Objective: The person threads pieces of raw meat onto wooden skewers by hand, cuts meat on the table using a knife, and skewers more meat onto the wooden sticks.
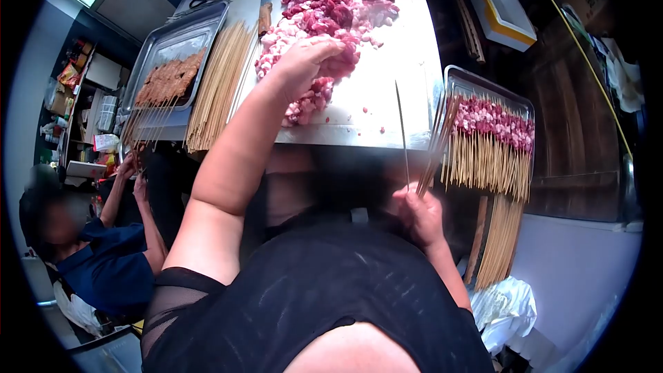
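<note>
A heap of cut raw meat (331, 1), dark red and pale pink, lies on a white board (397, 72). My left hand (309, 62) is on the near part of the heap, its fingers curled in against the meat pieces; the fingertips are partly hidden. Below the table's front edge, my right hand (423, 215) is closed around several thin skewers (436, 148). One single skewer (402, 131) stands apart from that bundle, pointing up from the thumb side, with no meat on it. A few small meat scraps lie on the board.
A metal tray (452, 77) of meat skewers (494, 124) stands at the right, bare skewers (501, 242) below it. At left are a knife (265, 10), bare skewers (221, 86) and a tray (219, 17) of browned skewers (169, 79). A seated person (110, 262) handles skewers there.
</note>
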The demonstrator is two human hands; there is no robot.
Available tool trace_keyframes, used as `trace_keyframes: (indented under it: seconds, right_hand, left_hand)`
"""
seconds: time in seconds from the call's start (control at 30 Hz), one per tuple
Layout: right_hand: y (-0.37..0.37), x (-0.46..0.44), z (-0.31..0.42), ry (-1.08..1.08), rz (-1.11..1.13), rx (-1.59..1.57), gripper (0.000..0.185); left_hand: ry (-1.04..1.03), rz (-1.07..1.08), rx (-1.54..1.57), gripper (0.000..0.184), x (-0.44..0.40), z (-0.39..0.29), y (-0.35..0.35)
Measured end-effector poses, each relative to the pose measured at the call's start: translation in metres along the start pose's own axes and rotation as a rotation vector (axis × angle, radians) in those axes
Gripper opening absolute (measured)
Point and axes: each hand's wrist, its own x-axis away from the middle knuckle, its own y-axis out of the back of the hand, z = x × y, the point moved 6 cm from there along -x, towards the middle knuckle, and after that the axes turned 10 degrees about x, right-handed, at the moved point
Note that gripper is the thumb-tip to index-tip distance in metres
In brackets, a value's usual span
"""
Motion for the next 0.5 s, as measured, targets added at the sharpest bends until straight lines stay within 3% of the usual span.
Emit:
trace_keyframes:
  seconds: [0.13, 0.2, 0.33, 0.5]
  right_hand:
    - [0.005, -0.006, 0.026, 0.020, -0.119, 0.005, 0.024]
    - [0.008, -0.005, 0.031, 0.031, -0.172, 0.000, 0.027]
    - [0.007, 0.001, 0.033, 0.044, -0.167, 0.126, 0.025]
    - [0.002, 0.004, 0.027, 0.078, -0.183, 0.238, 0.023]
  left_hand:
    - [0.085, -0.003, 0.316, 0.036, 0.020, 0.031, -0.030]
    - [0.130, -0.017, 0.456, 0.030, 0.025, 0.040, -0.039]
    - [0.012, -0.111, 0.343, 0.024, 0.027, 0.049, -0.044]
    - [0.002, -0.124, 0.509, 0.028, 0.028, 0.058, -0.044]
